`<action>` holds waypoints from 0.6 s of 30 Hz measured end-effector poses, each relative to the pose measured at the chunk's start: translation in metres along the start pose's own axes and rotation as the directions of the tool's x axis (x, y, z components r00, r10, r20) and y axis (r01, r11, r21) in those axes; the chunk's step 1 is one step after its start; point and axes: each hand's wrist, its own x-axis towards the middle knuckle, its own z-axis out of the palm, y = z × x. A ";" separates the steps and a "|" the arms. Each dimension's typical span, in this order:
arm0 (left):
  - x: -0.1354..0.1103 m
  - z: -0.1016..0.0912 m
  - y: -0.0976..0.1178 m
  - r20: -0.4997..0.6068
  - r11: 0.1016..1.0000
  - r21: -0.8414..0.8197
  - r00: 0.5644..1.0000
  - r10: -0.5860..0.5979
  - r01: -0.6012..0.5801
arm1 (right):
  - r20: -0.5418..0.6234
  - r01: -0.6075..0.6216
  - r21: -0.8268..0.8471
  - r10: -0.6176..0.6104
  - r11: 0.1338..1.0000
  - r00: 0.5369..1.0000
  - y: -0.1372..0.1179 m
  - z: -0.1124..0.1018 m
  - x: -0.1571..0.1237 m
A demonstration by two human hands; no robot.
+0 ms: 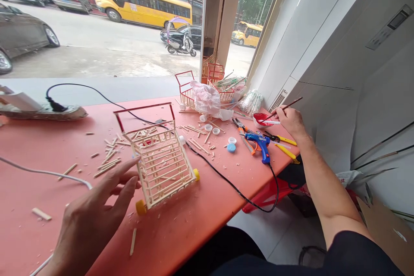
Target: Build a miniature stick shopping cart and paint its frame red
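Note:
A miniature shopping cart [167,171] made of thin wooden sticks stands on the pink table, with yellow and white caps for wheels. Its handle frame is painted dark red, while the slatted basket is bare wood. My left hand [97,207] is beside the cart's left side, fingers apart and fingertips close to the slats; I cannot tell whether they touch. At the far right of the table, my right hand [290,121] pinches a thin paintbrush [296,101]. The brush's lower end reaches into a small white cup of red paint [258,123].
A blue glue gun [258,141] with a black cord, pliers [239,125] and yellow-handled cutters [286,140] lie near the right edge. Cut sticks [110,161] and bottle caps [231,147] are scattered about. Red-framed carts [186,88] stand behind; a power strip [48,110] is left.

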 end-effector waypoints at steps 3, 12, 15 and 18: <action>0.003 0.000 0.003 -0.007 1.000 -0.001 1.000 0.023 -0.023 | -0.094 -0.026 0.032 0.028 0.999 0.995 0.007 0.001 0.007; 0.000 -0.003 -0.001 -0.012 0.997 0.044 0.998 0.063 -0.062 | -0.136 -0.093 -0.006 0.091 0.996 0.987 0.022 0.022 0.023; -0.002 -0.004 -0.011 0.038 0.995 0.064 0.997 0.073 -0.075 | -0.142 -0.076 -0.007 0.074 0.997 0.987 0.022 0.023 0.020; -0.003 -0.003 -0.015 0.052 0.997 0.061 0.997 0.049 -0.052 | -0.155 -0.071 0.006 0.071 0.997 0.985 0.022 0.020 0.017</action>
